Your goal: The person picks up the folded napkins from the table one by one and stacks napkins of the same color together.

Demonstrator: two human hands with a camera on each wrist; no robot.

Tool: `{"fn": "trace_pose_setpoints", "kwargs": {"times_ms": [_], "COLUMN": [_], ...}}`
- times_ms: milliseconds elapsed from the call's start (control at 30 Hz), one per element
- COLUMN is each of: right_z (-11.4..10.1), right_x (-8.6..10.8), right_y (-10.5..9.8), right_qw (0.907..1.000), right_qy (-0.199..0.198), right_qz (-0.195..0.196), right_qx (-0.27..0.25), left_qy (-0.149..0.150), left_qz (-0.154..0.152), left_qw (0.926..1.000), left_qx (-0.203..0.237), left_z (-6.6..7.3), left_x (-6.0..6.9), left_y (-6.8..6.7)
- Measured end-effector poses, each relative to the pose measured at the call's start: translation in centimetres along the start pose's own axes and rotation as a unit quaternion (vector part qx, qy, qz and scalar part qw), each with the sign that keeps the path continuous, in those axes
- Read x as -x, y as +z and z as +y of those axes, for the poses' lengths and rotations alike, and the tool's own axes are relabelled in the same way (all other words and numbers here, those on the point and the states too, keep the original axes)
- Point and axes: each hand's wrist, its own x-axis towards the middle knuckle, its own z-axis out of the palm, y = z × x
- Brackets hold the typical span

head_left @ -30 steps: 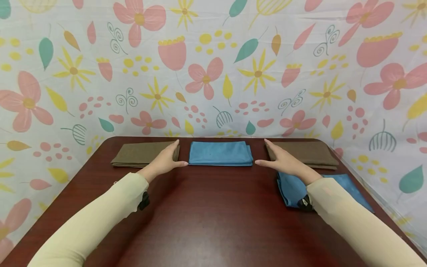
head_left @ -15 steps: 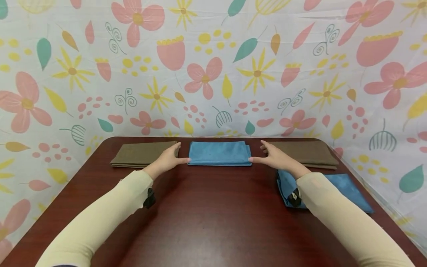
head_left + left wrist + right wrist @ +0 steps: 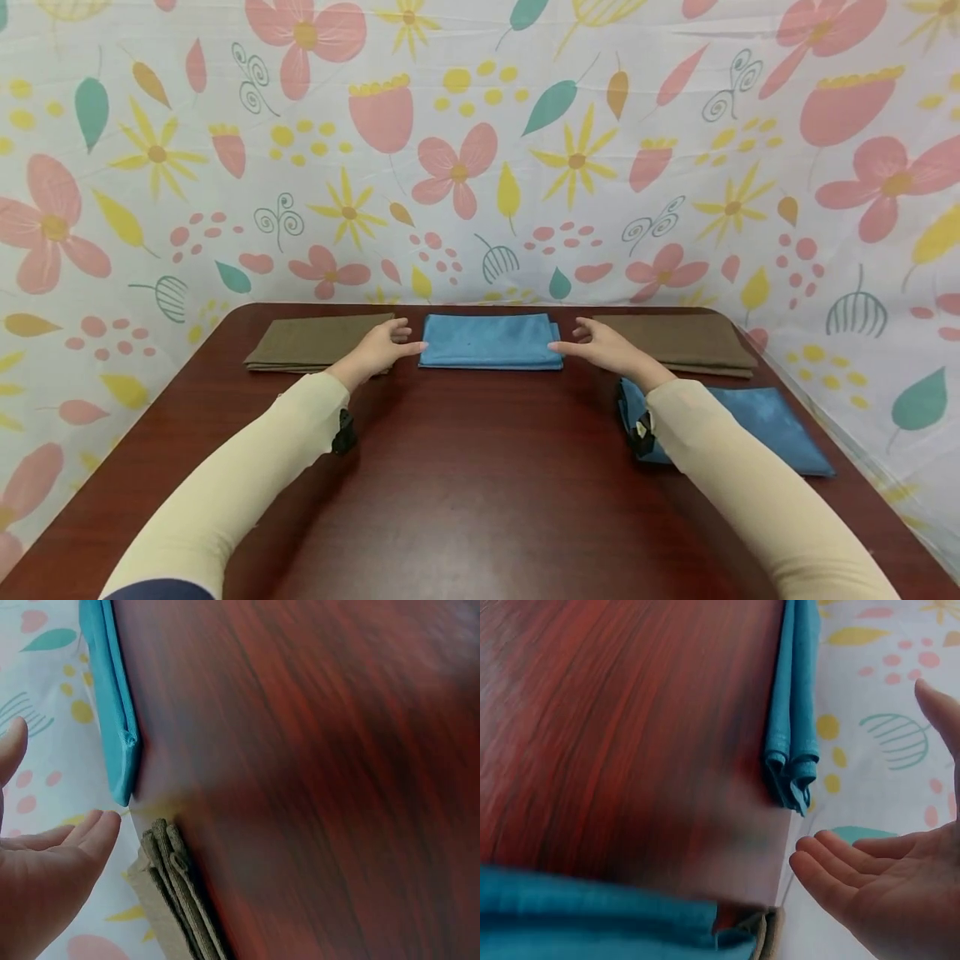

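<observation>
— Seeing the folded blue cloth (image 3: 489, 342)? Where's it at?
— Upper middle of the frame, flat on the table (image 3: 480, 467), between left hand (image 3: 377, 346) and right hand (image 3: 606, 348).
— Grip?
— Both released, fingers loose, thumbs near the cloth's ends. Contact: can't tell from here.
— Around them?
— Brown folded cloth (image 3: 315, 340) upper left, another brown cloth (image 3: 682, 340) upper right. Second blue cloth (image 3: 772, 425) lower on the right, partly behind the right sleeve (image 3: 750, 483).

Free to pass over the table (image 3: 480, 483) in front of the middle cloth (image 3: 487, 340); blocked behind it by flowered backdrop (image 3: 480, 167), at its ends by left hand (image 3: 375, 349) and right hand (image 3: 611, 348).
</observation>
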Motion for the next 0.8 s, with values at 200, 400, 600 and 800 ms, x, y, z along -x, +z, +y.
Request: {"fn": "trace_pose_setpoints", "kwargs": {"times_ms": [200,400,600,800], "right_z": [-0.2,0.2,0.4,0.2], "right_x": [-1.0,-2.3,-3.6,-4.5], "right_y": [0.8,1.3,1.6,1.6], "right_qw": [0.9994,0.9975,0.9914,0.9851], "right_qy": [0.028,0.05,0.072,0.099], "right_qz": [0.01,0.003,0.007,0.01], "right_qx": [-0.015,-0.049,-0.109,-0.14], "left_qy": [-0.025,-0.045,-0.054,-0.058], "left_qz": [0.004,0.019,0.035,0.046], "left_qw": [0.9993,0.9966,0.9942,0.9927], "left_qx": [0.028,0.067,0.086,0.096], "left_z": [-0.1,-0.7,-0.9,-0.6], "left_x": [-0.8,-1.5,-2.3,-3.2], "left_y": [0.5,1.1,1.5,1.8]}}
